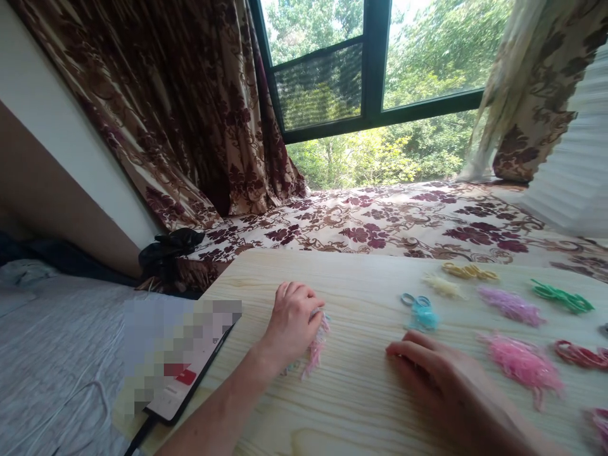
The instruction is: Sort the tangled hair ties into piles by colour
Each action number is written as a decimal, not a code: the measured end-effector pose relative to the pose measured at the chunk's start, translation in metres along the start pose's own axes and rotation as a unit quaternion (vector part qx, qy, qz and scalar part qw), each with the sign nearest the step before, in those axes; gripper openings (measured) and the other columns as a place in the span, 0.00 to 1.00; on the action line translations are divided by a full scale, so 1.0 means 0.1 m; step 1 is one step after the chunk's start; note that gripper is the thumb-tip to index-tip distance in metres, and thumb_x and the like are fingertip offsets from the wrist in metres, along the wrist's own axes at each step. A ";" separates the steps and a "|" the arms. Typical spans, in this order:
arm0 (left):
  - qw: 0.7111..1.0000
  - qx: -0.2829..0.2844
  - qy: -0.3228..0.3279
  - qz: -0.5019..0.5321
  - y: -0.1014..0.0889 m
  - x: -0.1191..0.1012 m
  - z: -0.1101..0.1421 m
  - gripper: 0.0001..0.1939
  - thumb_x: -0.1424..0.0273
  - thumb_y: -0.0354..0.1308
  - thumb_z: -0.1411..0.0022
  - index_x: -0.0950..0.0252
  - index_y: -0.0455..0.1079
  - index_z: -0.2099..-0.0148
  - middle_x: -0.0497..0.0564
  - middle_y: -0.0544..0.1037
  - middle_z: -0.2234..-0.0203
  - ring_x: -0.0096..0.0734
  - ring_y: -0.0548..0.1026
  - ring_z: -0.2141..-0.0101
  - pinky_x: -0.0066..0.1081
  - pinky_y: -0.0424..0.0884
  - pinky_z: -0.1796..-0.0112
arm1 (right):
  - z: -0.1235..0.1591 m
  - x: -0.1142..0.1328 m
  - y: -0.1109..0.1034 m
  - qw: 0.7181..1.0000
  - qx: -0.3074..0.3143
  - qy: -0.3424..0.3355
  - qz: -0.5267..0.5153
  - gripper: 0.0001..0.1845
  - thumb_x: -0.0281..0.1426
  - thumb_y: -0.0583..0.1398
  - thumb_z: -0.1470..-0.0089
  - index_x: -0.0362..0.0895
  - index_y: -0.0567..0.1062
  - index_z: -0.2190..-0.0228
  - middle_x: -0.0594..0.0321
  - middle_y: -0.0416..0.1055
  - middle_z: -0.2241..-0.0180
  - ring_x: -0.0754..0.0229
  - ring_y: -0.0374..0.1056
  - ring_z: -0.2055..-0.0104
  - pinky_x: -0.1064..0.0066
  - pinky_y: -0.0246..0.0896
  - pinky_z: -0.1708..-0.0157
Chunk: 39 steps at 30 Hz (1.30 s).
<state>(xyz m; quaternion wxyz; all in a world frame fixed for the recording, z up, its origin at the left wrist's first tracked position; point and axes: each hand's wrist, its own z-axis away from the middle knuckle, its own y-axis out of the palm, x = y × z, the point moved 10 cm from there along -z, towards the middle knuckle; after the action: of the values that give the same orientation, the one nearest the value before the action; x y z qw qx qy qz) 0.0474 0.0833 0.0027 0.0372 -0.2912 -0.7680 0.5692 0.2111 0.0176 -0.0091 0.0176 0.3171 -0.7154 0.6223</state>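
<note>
My left hand rests on the pale wooden table with its fingers curled over a small heap of mixed elastic bands, pink, white and bluish. Part of that heap is hidden beneath the palm. Farther right, my right hand is low over the tabletop, fingers bent and thumb tucked in close to the index finger. Whatever lies between those fingertips, if anything, is too small or hidden to make out. Just beyond it sits a light-blue pile of small bands, with grey-blue hair ties touching its far side.
Sorted by colour on the right are pink bands, purple bands, cream bands, yellow ties, green ties and red ties. A tablet with a cable lies at the table's left edge.
</note>
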 end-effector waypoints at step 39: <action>0.917 0.122 -0.066 0.375 0.10 -0.51 0.19 0.08 0.76 0.56 0.45 0.64 0.75 0.71 0.48 0.79 0.68 0.30 0.75 0.62 0.27 0.69 0.58 | 0.06 0.16 -0.19 0.986 -0.114 -0.055 -0.112 0.09 0.32 0.55 0.40 0.46 0.76 0.64 0.60 0.72 0.70 0.64 0.69 0.73 0.77 0.66 0.79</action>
<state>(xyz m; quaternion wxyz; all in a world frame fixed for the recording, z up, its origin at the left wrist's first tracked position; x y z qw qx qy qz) 0.0865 0.0442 0.0015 -0.1944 -0.5126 -0.5278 0.6488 0.2097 0.0049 0.0125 0.0832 0.4249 -0.7416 0.5124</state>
